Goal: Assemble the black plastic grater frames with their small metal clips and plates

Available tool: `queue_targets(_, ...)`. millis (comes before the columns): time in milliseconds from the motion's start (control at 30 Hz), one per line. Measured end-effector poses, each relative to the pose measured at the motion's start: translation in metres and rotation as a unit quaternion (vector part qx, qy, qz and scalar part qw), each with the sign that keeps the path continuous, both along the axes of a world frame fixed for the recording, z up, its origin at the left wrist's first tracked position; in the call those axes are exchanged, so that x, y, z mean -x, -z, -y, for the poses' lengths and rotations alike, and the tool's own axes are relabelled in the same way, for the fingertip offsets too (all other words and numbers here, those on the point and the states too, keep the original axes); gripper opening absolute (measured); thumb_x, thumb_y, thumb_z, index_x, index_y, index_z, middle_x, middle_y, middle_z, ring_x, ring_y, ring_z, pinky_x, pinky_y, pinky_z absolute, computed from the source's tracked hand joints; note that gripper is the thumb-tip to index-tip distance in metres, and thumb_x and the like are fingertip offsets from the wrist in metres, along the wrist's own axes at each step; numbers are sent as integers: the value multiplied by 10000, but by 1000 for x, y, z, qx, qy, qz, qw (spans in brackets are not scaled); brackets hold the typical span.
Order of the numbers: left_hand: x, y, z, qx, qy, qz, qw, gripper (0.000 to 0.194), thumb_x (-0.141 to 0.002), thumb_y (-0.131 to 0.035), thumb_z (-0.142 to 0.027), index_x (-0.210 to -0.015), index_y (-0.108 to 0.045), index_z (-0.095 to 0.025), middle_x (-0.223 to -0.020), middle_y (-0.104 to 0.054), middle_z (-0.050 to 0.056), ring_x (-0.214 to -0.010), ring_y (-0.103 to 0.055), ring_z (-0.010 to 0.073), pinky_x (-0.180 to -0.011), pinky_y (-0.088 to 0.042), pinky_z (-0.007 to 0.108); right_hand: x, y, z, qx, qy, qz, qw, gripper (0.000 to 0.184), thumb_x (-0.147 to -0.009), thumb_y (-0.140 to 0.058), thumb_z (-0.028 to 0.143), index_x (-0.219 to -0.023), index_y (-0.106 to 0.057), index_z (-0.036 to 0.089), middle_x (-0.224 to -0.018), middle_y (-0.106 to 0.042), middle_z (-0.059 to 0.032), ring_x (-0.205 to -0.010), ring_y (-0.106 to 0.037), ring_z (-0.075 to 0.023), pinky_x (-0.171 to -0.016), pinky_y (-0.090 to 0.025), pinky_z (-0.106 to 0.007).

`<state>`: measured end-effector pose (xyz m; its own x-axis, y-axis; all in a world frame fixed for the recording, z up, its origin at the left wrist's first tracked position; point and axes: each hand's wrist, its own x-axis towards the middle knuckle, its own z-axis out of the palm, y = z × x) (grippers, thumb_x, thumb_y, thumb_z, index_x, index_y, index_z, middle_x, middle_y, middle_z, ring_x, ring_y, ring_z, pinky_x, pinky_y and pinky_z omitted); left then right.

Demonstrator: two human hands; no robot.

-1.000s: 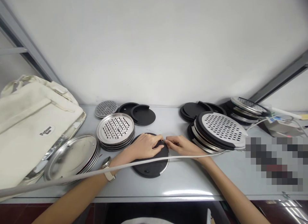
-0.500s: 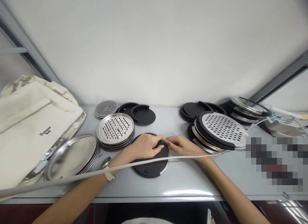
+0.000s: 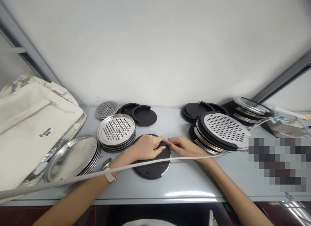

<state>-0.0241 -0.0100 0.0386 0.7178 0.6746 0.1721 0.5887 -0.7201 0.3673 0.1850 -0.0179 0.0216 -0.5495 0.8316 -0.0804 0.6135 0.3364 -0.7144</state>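
A black round cover point(image 3: 153, 169) with a thin steel rim along its right edge lies on the grey table before me. My left hand point(image 3: 147, 148) lies over its upper part, fingers bent and pressed on it, thumb and forefinger close to the right edge. At that edge my right hand point(image 3: 178, 144) pinches with thumb and forefinger, touching the rim beside a small dark shiny bit too small to name. The fingers partly hide this spot. Just left of the cover stands a stack of steel grater plates point(image 3: 116, 130).
Plain steel discs point(image 3: 73, 158) and a cream bag point(image 3: 36, 122) are at left. Black covers point(image 3: 145, 116) lie by the wall. To the right is a stack of black-rimmed grater plates point(image 3: 224, 130). A white cable point(image 3: 145, 162) crosses above my forearms.
Both hands stay at the same place on the cover, with hardly any finger movement. The view shifts very slightly.
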Motion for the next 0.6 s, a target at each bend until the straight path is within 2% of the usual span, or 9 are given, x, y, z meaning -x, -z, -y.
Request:
queue_targets(367,0,1,1,6,7,5,1000,126,-881,-477,-298,-868,-532,-186,-607,-502,-34,-531,-473,108,-525,-302,232,0,1,0,3,-1,5,1000,372,-912,-333,392,-612,-365,175,-566,-278,54,-519,-240,-73,-479,-195,-226)
queue_targets(600,0,1,1,4,5,9,1000,129,-880,-479,-299,-834,-524,-187,-599,-492,-39,-524,-466,103,-523,-303,230,0,2,0,4,4,4,1000,390,-908,-331,418,-603,-355,176,-562,-270,54,-517,-237,-72,-479,-188,-226)
